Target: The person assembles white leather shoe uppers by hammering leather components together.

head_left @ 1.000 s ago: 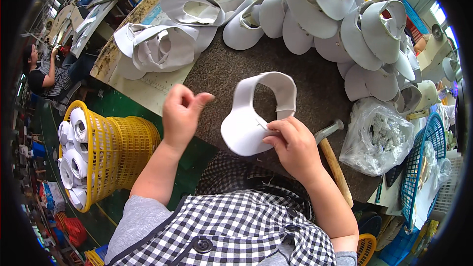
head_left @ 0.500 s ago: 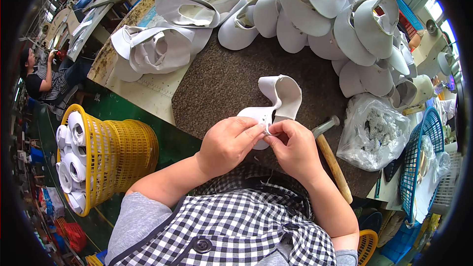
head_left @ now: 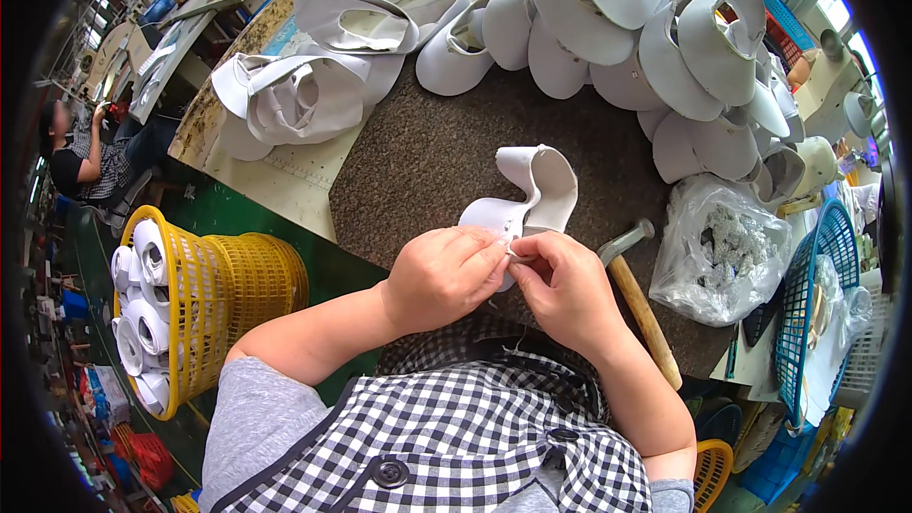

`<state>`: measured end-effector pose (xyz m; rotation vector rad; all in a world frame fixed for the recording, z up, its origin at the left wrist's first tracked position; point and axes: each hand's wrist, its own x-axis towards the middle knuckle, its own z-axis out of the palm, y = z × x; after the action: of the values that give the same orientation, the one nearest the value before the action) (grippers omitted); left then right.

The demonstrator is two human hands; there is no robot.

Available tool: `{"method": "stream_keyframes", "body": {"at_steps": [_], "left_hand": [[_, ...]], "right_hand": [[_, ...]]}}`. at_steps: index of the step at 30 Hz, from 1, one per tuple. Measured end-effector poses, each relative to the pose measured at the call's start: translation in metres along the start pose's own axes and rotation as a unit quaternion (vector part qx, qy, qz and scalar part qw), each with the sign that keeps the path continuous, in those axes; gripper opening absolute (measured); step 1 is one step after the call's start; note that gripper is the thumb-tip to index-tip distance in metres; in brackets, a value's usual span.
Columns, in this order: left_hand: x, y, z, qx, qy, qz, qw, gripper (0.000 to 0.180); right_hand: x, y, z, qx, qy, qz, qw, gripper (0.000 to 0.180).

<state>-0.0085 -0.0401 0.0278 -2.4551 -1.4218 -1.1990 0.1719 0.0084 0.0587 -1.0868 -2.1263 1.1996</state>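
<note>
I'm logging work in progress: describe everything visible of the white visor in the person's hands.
The white visor looks smooth and flexible, its band bent in an S-like curve and its brim partly hidden. It is over the dark work surface; the left hand and right hand pinch its near side, covering that part.

A workshop – white visors heaped on a tabletop, a hammer, a full yellow basket, a seated co-worker

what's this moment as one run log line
left grip: holding white visor | right grip: holding same visor | hammer: on dark slab
</note>
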Motion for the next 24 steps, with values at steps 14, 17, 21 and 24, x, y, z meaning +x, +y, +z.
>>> {"method": "stream_keyframes", "body": {"at_steps": [14,17,21,24], "left_hand": [[0.003,0.001,-0.003,-0.006,0.03,0.016,0.999,0.029],[0.003,0.0,-0.005,0.025,0.009,0.057,0.998,0.03],[0.002,-0.004,0.0,-0.027,-0.001,0.033,0.999,0.027],[0.003,-0.001,0.01,-0.101,0.045,-0.063,0.992,0.019]], "right_hand": [[-0.001,0.007,0.002,0.069,0.018,0.0,0.997,0.016],[-0.001,0.007,0.001,0.07,0.011,-0.002,0.997,0.015],[-0.003,0.007,0.002,0.065,0.023,-0.006,0.998,0.013],[-0.003,0.012,0.005,0.083,0.046,-0.022,0.995,0.013]]}}
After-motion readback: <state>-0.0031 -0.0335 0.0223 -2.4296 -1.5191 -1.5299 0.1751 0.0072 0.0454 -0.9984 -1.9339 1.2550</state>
